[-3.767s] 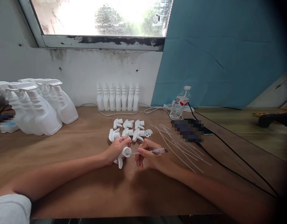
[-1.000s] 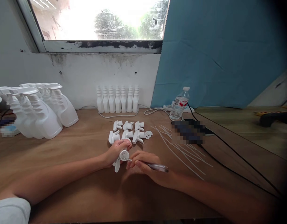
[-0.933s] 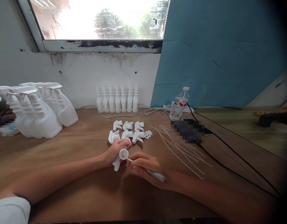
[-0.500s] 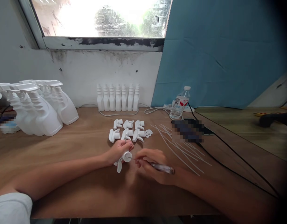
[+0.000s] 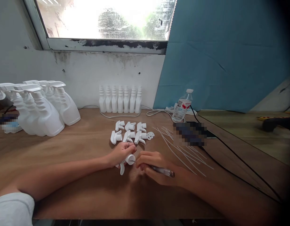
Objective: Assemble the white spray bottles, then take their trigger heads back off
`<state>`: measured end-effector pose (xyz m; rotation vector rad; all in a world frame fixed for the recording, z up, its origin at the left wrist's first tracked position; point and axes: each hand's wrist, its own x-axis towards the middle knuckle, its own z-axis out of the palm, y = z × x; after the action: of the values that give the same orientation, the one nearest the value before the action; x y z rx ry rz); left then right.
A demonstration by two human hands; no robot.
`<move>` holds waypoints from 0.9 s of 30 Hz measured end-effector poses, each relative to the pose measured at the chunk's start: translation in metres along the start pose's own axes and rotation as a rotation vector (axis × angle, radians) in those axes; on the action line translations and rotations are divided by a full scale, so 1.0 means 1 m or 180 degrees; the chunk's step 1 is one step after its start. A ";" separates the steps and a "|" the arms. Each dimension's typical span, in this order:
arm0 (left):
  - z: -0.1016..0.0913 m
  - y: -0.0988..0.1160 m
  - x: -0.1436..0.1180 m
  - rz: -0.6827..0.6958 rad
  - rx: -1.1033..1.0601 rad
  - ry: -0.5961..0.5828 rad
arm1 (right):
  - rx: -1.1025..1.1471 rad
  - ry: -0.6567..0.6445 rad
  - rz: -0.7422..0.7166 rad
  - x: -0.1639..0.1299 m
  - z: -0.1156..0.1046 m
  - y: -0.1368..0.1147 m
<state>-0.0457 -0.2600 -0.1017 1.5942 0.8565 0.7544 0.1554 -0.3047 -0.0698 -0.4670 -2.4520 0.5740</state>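
Note:
My left hand (image 5: 121, 153) is closed around a white trigger spray head (image 5: 130, 159), its round collar facing right and its trigger hanging down. In my right hand (image 5: 153, 163) is a thin screwdriver (image 5: 162, 171) with a clear handle. The fingers wrap the front of the handle, and the metal tip reaches into the collar's opening. How deep the tip sits is hidden. Just beyond my hands, several more trigger spray heads (image 5: 140, 137) lie in two rows. Beside them are small white ring gaskets (image 5: 150, 135). Several thin white tubes (image 5: 177, 147) are spread to the right.
White spray bottles (image 5: 50, 116) with heads on stand at the left. A row of white bottles (image 5: 120, 100) lines the wall. On the right are a water bottle (image 5: 181, 108), a phone (image 5: 209, 133) and a black cable (image 5: 241, 172). The table's near edge (image 5: 126, 219) lies in front.
The screwdriver's tip is now at the collar's opening, and the right hand is slightly nearer the spray head. The left hand keeps its hold. The whole view has shifted slightly.

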 end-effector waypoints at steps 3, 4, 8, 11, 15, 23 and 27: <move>-0.002 -0.001 0.000 -0.0027 -0.0203 -0.0061 | 0.0350 -0.0042 -0.0001 0.003 0.001 -0.001; -0.003 0.000 0.000 -0.0035 -0.0245 -0.0073 | 0.0460 -0.0002 0.0013 0.004 0.002 -0.001; -0.003 0.002 -0.001 -0.0102 -0.0381 -0.0063 | 0.0662 0.0296 0.0099 0.006 0.007 -0.001; -0.003 0.003 -0.002 -0.0104 -0.0394 -0.0043 | 0.0525 0.0274 0.0019 0.003 0.011 0.000; -0.003 0.002 -0.002 -0.0088 -0.0385 -0.0037 | 0.0412 0.0325 -0.0111 -0.001 0.015 0.000; -0.002 0.010 -0.004 -0.0262 -0.0841 0.0050 | 0.0023 0.0608 -0.0324 -0.001 0.023 -0.002; -0.001 0.011 -0.004 -0.0253 -0.0845 0.0089 | 0.0070 0.0524 -0.0185 0.000 0.023 -0.004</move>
<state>-0.0473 -0.2639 -0.0910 1.3102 0.7993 0.8001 0.1411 -0.3148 -0.0855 -0.4157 -2.2926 0.5167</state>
